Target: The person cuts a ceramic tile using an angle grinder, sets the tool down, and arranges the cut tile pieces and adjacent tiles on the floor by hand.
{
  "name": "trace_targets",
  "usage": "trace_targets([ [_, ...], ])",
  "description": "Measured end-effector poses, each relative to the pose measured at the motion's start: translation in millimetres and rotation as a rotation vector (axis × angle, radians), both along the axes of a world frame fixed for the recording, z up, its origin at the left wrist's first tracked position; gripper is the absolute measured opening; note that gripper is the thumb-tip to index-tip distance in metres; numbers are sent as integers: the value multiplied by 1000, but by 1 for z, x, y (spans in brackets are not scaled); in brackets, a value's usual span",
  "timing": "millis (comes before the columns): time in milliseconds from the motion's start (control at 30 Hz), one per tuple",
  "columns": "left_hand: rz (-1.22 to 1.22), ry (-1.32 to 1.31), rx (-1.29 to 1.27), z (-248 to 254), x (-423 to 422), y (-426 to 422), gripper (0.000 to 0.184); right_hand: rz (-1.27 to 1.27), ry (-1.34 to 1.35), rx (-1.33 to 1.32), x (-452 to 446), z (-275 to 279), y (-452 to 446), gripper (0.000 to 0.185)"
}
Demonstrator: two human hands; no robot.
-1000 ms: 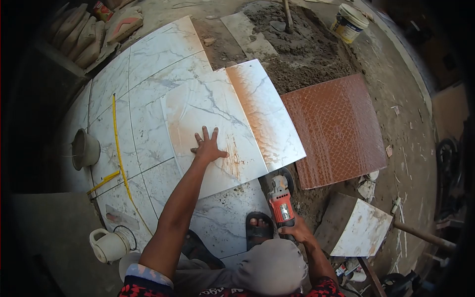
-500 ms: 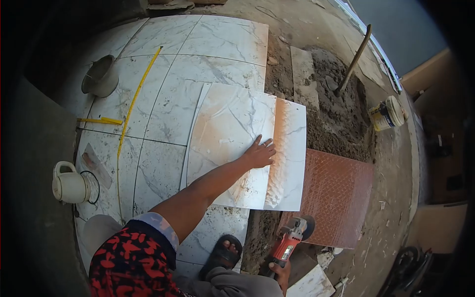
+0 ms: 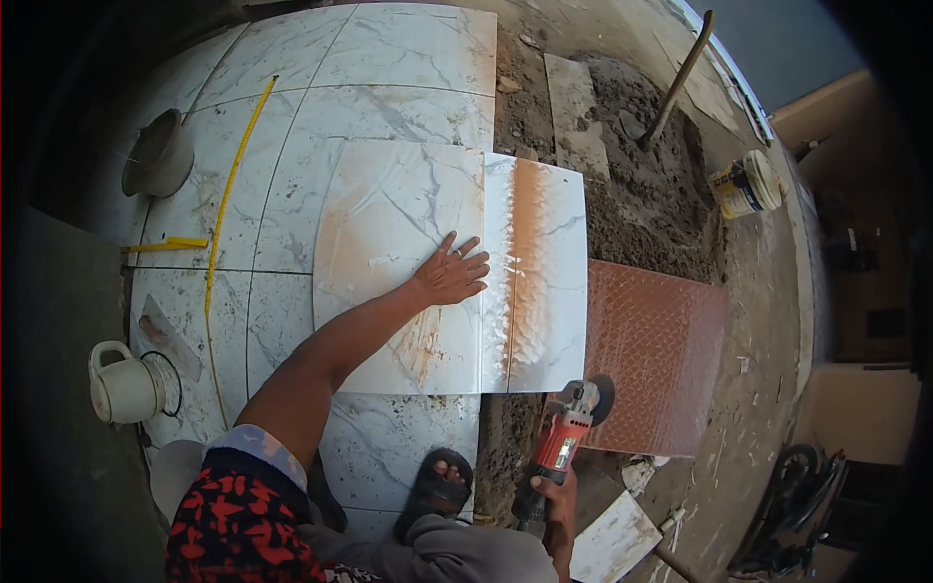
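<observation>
Left hand (image 3: pixel 453 276) is resting open and flat on the upper tile (image 3: pixel 384 219), while the right hand (image 3: pixel 555 491) is clasping a grinder (image 3: pixel 561 443) just beside the near-right corner of the lower tile (image 3: pixel 564 291), whose orange streak (image 3: pixel 523 219) is running near to far.

Between sandal (image 3: pixel 434 494) and grinder (image 3: pixel 558 440) runs a gap.

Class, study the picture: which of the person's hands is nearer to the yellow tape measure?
Left. The left hand rests on the marbled tile, right of the yellow tape measure; the right hand grips the angle grinder, farther right.
</observation>
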State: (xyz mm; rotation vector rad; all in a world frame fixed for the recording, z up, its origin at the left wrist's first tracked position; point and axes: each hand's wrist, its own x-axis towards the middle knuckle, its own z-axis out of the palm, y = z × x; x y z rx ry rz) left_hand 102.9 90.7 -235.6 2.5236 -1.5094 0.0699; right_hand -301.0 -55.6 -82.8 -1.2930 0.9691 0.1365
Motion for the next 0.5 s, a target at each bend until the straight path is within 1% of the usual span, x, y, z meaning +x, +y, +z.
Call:
trace_targets([
  [67, -9, -13, -9, -2, -3, 21, 37, 84, -10, -41, 13, -8, -11, 64],
  [100, -17, -27, -20, -3, -2, 31, 36, 81, -15, -39, 28, -8, -15, 64],
  [167, -32, -38, -30, -1, -4, 50, 36, 182, -89, -112, 61, -9, -23, 66],
  [233, -2, -30, 51, 12, -3, 67, 36, 252, -147, -197, 91, -27, -39, 70],
  [267, -18, -27, 58, 15, -5, 77, 36, 287, -147, -210, 111, -22, -43, 71],
  [300, 24, 5, 62, 17, -6, 85, 37, 321, -149, -226, 133, -17, -48, 71],
  [333, 69, 31, 66, 20, -7, 88, 38, 314, -184, -170, 150, -22, -55, 71],
  [367, 55, 28, 75, 21, -13, 89, 38, 309, -219, -110, 167, -29, -59, 70],
  [433, 234, 135, 44, 21, -24, 90, 41, 297, -314, -117, 207, -43, -66, 62],
  [467, 270, 168, 87, 18, -28, 89, 46, 331, -318, -124, 227, -40, -70, 59],
  [500, 249, 188, 103, 16, -34, 86, 46, 367, -314, -126, 245, -40, -73, 56],
])
